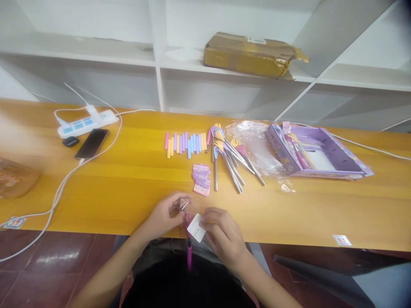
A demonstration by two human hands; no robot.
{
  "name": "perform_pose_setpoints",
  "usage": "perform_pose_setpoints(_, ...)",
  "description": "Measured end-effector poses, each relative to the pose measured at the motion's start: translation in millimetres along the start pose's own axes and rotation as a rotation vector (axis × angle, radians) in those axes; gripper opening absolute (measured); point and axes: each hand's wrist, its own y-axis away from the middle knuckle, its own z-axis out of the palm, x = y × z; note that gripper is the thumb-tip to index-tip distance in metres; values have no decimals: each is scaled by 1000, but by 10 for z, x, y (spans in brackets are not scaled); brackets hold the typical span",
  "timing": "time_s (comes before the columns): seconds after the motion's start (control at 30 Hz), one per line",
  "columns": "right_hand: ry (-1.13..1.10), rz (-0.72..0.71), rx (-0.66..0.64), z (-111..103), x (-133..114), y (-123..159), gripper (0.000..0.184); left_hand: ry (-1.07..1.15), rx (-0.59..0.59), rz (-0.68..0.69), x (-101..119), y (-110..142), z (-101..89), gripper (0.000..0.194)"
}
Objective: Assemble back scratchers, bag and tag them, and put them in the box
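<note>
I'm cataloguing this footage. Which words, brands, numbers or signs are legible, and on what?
None reads with certainty.
White card by the right hand: print too small.
Small pink card: marks too small.
Left sticker: blurred.
Right sticker: blurred.
Parcel label: blurred.

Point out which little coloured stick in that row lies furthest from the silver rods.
It's the pink stick at the row's left end, beside an orange stick; every other stick in the row lies nearer the silver rods.
</note>
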Motion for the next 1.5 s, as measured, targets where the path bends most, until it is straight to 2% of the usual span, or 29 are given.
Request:
perform_pose_setpoints(0.1,27,-8,11,7,67,-33,31,21,-42,31,51,11,-1,45)
perform_pose_setpoints(0.23,25,-32,-76,-109,108,-140,31,12,-115,62,117,19,-3,46)
perform_pose_setpoints(0.37,-3,-57,-150,-176,179,-251,31,37,-118,87,140,16,1,46)
perform_pose_setpoints(0.47,-3,-70,-142,-152,272,-300,33,54,-109,89,115,22,9,42)
perform_pose_setpoints(0.57,-24,-48,-97,-102,334,-357,34,77,-103,62,55,41,20,57)
perform_pose_setpoints(0.67,-96,21,11,-69,336,-445,30,67,-78,79,-30,62,35,79)
perform_pose_setpoints(0.77,-172,204,75,-46,314,-517,18,-19,-47,188,-110,79,45,88)
perform_pose_setpoints(0.87,-251,429,115,13,318,-529,7,-124,-6,278,-148,96,46,77)
perform_pose_setpoints(0.97,-408,545,171,103,347,-510,13,-187,-21,225,-120,104,34,61)
perform_pose_setpoints(1.07,-485,579,196,159,366,-508,18,-200,-60,145,-51,102,12,60)
perform_pose_setpoints(1.2,-481,591,187,160,358,-517,13,-164,-93,73,13,105,-18,59)
perform_pose_setpoints(1.33,-519,616,162,182,354,-491,16,-62,-145,89,43,109,-42,62)
perform_pose_setpoints(1.5,-551,634,183,194,356,-498,18,-133,-173,94,73,98,-61,53)
